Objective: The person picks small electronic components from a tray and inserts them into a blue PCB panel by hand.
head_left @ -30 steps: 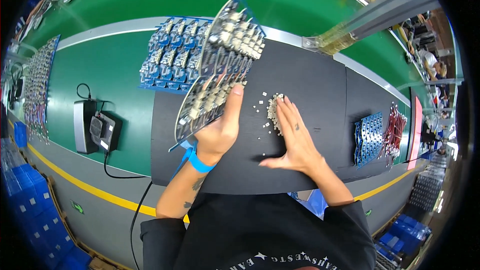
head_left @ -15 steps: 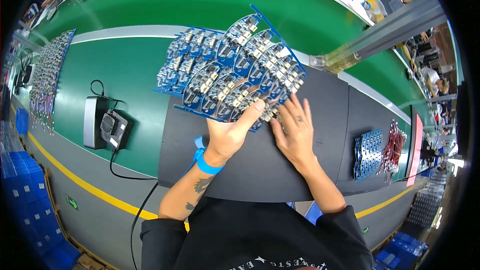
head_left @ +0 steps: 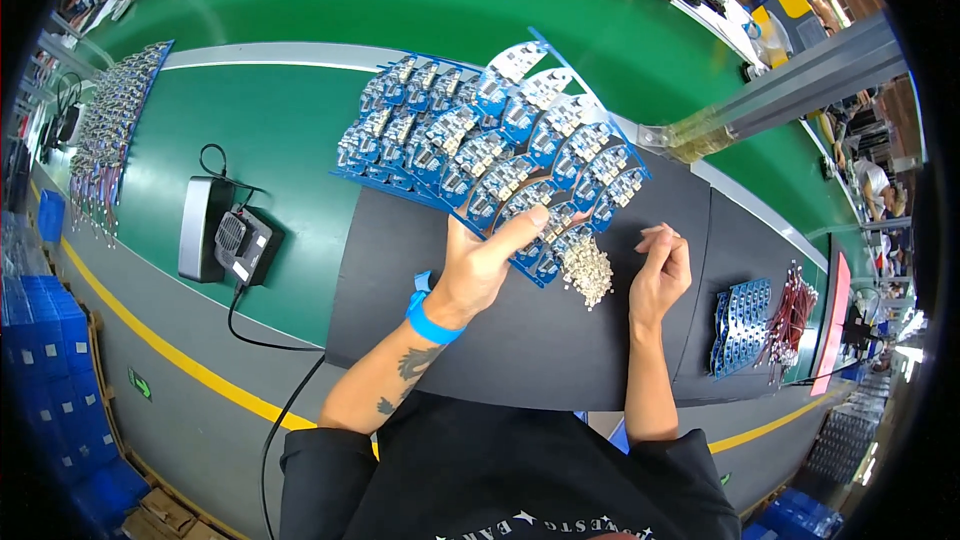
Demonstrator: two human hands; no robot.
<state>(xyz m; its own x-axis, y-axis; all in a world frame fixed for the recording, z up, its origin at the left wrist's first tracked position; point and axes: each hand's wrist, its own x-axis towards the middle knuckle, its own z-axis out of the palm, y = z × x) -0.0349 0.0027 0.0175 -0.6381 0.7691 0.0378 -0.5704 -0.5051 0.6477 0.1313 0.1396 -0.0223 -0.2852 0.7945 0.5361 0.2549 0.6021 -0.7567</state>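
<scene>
My left hand (head_left: 480, 265), with a blue band around its wrist, grips a panel of blue circuit boards (head_left: 518, 162) by its near edge, thumb on top. The panel is tilted above the work surface and carries rows of small components. Beyond its left side lies a stack of similar blue board panels (head_left: 385, 120), partly covered by it. A pile of tiny cream connectors (head_left: 588, 273) rests on the black mat (head_left: 480, 365) at the panel's near right corner. To the right of that pile, my right hand (head_left: 661, 278) is apart from the panel with its fingers curled; their contents are hidden.
At the right lie another blue panel (head_left: 741, 328) and a bundle of red wires (head_left: 792, 315). A black device with a cable (head_left: 248, 245) stands left on the green bench (head_left: 290, 120). More boards (head_left: 115, 130) stand far left. A metal post (head_left: 790, 80) slants in behind on the right.
My right hand has left the panel, moved right and curled its fingers. The cream connector pile now shows. My left hand and the panel appear slightly farther right in view.
</scene>
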